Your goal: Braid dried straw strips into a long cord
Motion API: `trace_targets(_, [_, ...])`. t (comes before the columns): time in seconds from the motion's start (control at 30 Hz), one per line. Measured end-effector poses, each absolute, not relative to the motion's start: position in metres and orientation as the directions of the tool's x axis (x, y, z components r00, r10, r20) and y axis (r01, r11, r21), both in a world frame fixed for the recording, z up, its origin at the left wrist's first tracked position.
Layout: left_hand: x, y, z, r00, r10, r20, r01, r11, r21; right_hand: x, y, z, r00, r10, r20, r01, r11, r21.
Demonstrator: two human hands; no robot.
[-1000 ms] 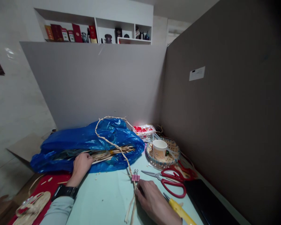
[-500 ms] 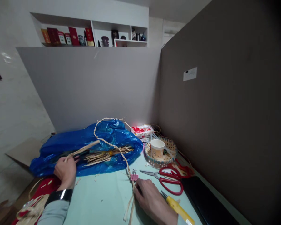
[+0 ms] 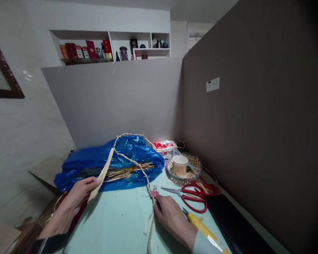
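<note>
My left hand (image 3: 78, 192) pinches a long pale straw strip (image 3: 103, 173) drawn out of the blue plastic bag (image 3: 95, 164) of straw. My right hand (image 3: 169, 215) lies closed on the light green table (image 3: 116, 222), pressing the end of a braided straw cord (image 3: 132, 162) just below a pink binder clip (image 3: 154, 192). The cord loops up over the blue bag. Loose straw ends (image 3: 149, 225) trail from under my right hand toward the table's front.
Red-handled scissors (image 3: 190, 197) and a yellow-handled tool (image 3: 201, 227) lie right of my right hand. A paper cup (image 3: 180, 165) sits in a small woven basket (image 3: 194, 169). A black flat object (image 3: 235, 229) lies by the brown partition. A grey partition stands behind.
My left hand has pulled a straw strip out of the blue bag and drawn it back toward me. My right hand has stayed on the cord by the clip.
</note>
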State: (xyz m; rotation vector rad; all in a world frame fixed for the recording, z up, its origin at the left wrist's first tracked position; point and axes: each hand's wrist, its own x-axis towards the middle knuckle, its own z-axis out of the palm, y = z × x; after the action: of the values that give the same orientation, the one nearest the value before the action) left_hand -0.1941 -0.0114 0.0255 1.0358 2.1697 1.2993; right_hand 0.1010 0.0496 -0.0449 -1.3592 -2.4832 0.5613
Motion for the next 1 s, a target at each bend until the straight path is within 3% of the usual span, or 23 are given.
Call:
trace_targets(0.23, [-0.148,-0.037,0.007,-0.304,0.915,-0.266,0.037,0.291,0.956,0.101,0.044,-0.042,-0.556,0.82,0.134,0.743,0.562,-0.363])
trace_targets(0.6, [-0.083,-0.006,0.0,-0.134,0.984,-0.117,0.173,0.14,0.975,0.107,0.043,-0.037,-0.542,0.809,0.225,0.735,0.587,-0.34])
trace_targets(0.67, [-0.072,0.002,-0.004,-0.13,0.988,-0.082,0.191,0.106,0.976,0.111,0.046,-0.033,-0.525,0.817,0.238,0.717,0.576,-0.393])
trace_targets(0.73, [-0.061,0.007,-0.007,-0.133,0.989,-0.06,0.197,0.086,0.977,0.115,0.051,-0.027,-0.492,0.839,0.232,0.66,0.533,-0.529])
trace_targets(0.87, [-0.044,0.012,-0.014,-0.094,0.994,-0.056,0.195,0.074,0.978,0.118,0.062,-0.014,-0.448,0.856,0.258,0.249,0.396,-0.884])
trace_targets(0.93, [-0.038,0.012,-0.018,-0.042,0.997,-0.06,0.191,0.067,0.979,0.116,0.065,-0.01,-0.424,0.862,0.276,0.122,0.357,-0.926])
trace_targets(1.0, [-0.034,0.01,-0.021,0.035,0.997,-0.068,0.18,0.061,0.982,0.114,0.066,-0.009,-0.388,0.879,0.278,0.134,0.352,-0.926])
